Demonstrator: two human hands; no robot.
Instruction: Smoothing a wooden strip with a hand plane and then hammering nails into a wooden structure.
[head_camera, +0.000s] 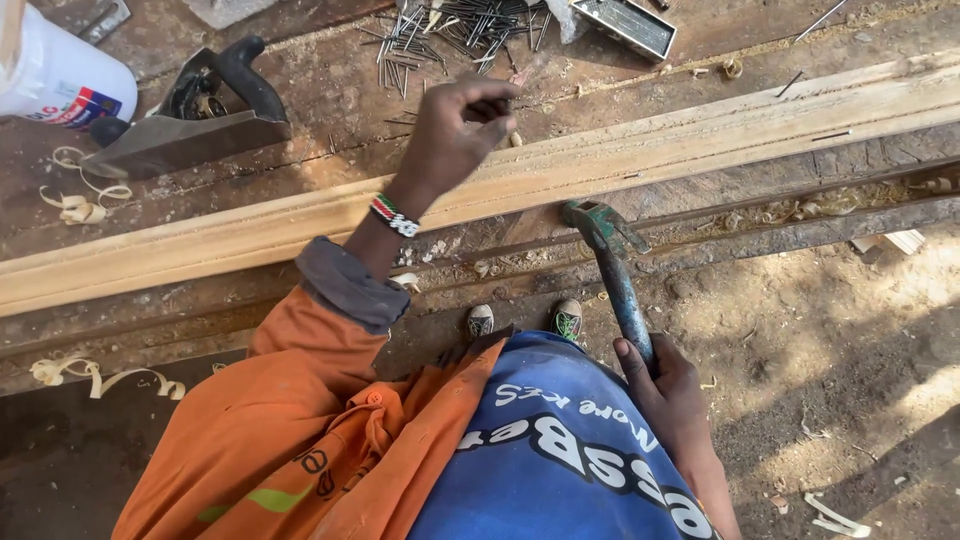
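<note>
The left hand (455, 130) reached out over the long wooden plank (700, 130), fingers pinched shut on what looked like a nail. Lower right, the right hand (665, 385) gripped the hammer (612, 265), head raised just below the plank's edge.

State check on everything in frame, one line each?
Left hand: raised above the bench, fingertips pinched together, apparently on a nail.
Right hand: closed round the hammer handle.
Hammer: held low, head by the bench edge.
Moulded timber length: lying flat along the bench.
Hand plane: resting on the bench, unheld.
Nails: loose pile.
</note>
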